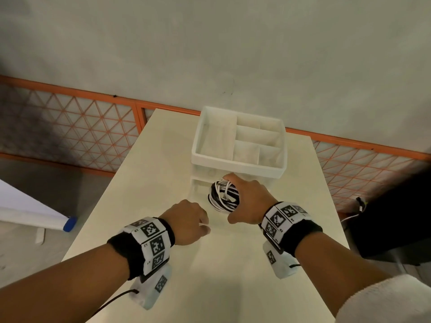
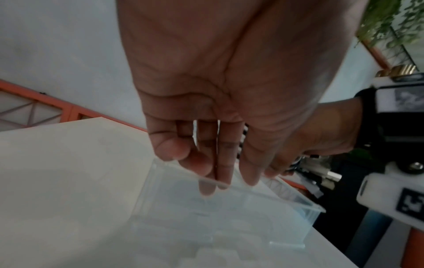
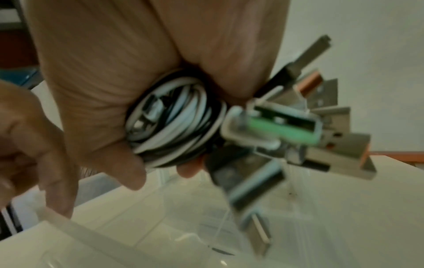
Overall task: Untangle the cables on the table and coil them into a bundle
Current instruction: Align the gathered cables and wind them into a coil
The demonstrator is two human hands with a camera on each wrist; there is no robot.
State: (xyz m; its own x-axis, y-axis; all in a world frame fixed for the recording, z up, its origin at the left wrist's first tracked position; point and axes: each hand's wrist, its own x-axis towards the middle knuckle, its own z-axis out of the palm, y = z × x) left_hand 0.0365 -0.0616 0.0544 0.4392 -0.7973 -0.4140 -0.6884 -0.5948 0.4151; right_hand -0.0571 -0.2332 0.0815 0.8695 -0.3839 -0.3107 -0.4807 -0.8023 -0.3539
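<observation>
Right hand gripping the coiled cable bundle above the clear drawer.

Fingers and thumb are wrapping round the black-and-white coils, probably to keep them from springing loose, while the USB plugs are fanning out past the fingertips (several plugs are motion-blurred). The left hand is resting narrow-curled fingers on the drawer's front rim, apparently holding the drawer open to receive the bundle; the drawer is showing no contents. Behind it, the white organiser tray is sitting on the table, its compartments showing nothing inside.
</observation>
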